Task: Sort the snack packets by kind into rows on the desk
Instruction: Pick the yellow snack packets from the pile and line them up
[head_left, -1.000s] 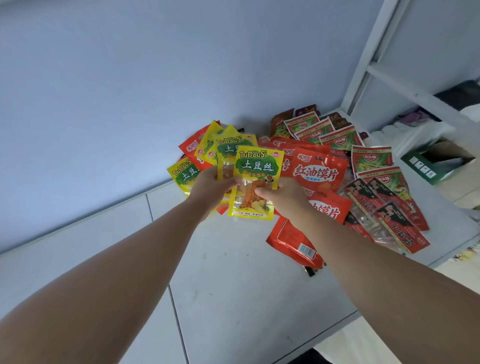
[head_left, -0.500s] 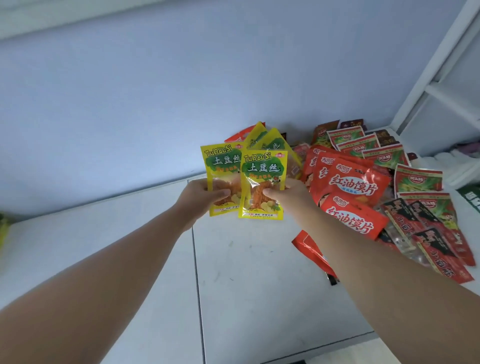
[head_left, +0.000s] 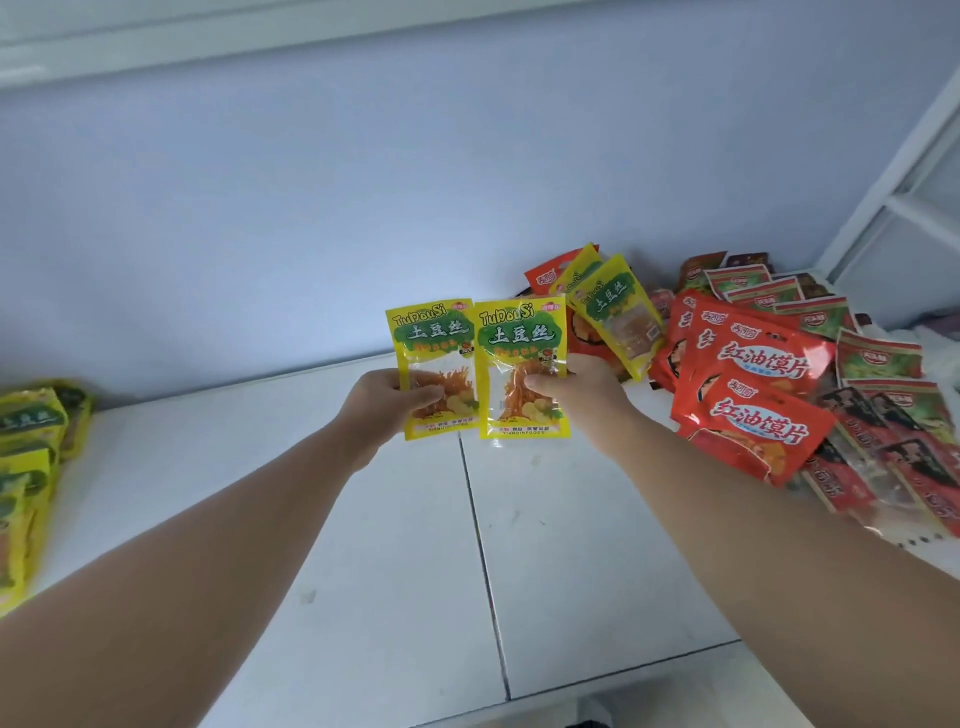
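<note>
My left hand (head_left: 387, 402) grips a yellow-green potato-shred packet (head_left: 434, 332) and my right hand (head_left: 582, 392) pinches a second one of the same kind (head_left: 522, 338). Both packets are held upright side by side above the white desk (head_left: 395, 545). Behind my right hand, two more yellow packets (head_left: 608, 306) lean on the mixed pile. Large red packets (head_left: 758, 410) lie right of my right hand. Green-red packets (head_left: 878, 358) and dark red-black packets (head_left: 914, 462) fill the far right. A row of yellow packets (head_left: 31, 447) lies at the left edge.
A pale blue wall (head_left: 415, 182) backs the desk. A white shelf frame (head_left: 904, 171) rises at the right. A seam between the desk panels runs under my hands toward the desk's near edge (head_left: 623, 670).
Both hands lifted the two yellow packets off the pile and carried them left. The view swung left, bringing the yellow row at the left edge into sight.
</note>
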